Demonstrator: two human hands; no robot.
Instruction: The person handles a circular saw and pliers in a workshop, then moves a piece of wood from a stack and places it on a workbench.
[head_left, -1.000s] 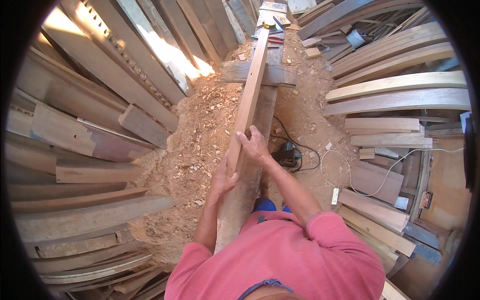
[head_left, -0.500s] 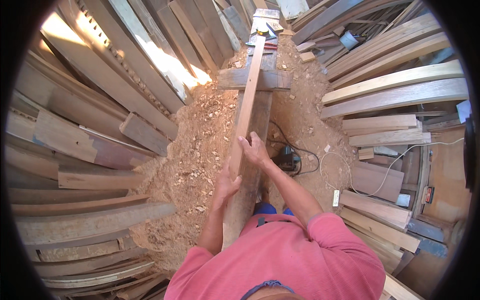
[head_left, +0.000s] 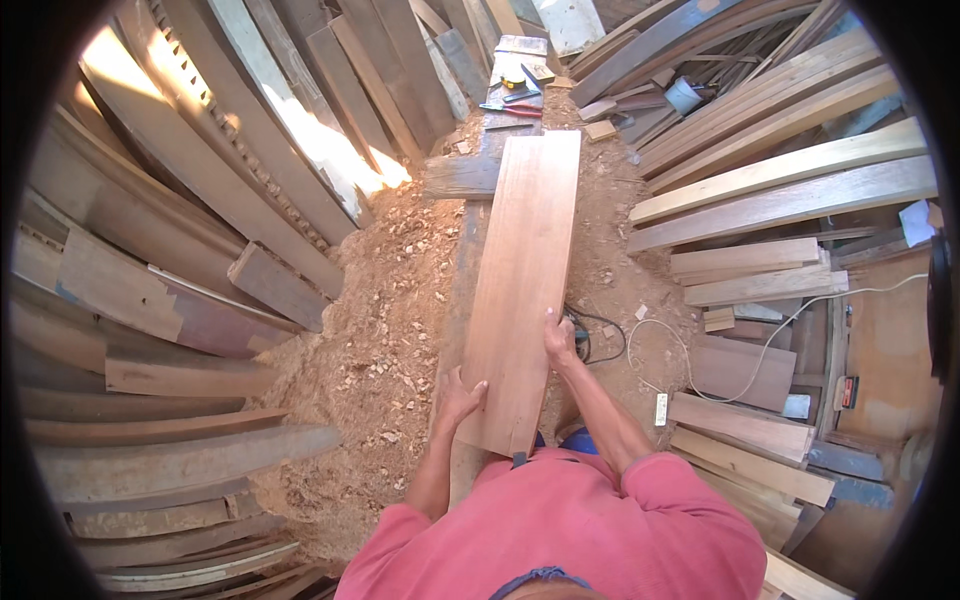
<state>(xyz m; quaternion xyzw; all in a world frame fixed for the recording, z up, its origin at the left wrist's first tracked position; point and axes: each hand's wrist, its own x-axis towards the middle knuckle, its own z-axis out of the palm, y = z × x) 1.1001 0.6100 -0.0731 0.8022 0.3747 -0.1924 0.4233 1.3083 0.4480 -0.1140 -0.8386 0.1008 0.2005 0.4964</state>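
Observation:
A broad, flat wooden board point(head_left: 522, 260) lies lengthwise before me, its wide pinkish-brown face up and its near end close to my waist. My left hand point(head_left: 460, 398) grips its left edge near that end, thumb on the face and the other fingers partly hidden. Farther along, my right hand point(head_left: 561, 336) is closed round the right edge. Under the board runs a worn wooden bench point(head_left: 468, 255) with a crosspiece point(head_left: 455, 177); the board covers much of it.
At the bench's far end lie a yellow-and-black tape measure point(head_left: 513, 83) and red-handled pliers point(head_left: 523, 110). A power tool with a dark cord point(head_left: 605, 357) sits on the floor right of the board. Wood shavings point(head_left: 390, 320) cover the floor. Stacked planks point(head_left: 770, 275) line both sides.
The board has turned from its narrow edge to its wide face and come nearer to me. My right hand has shifted to its right edge, and my hands are farther apart.

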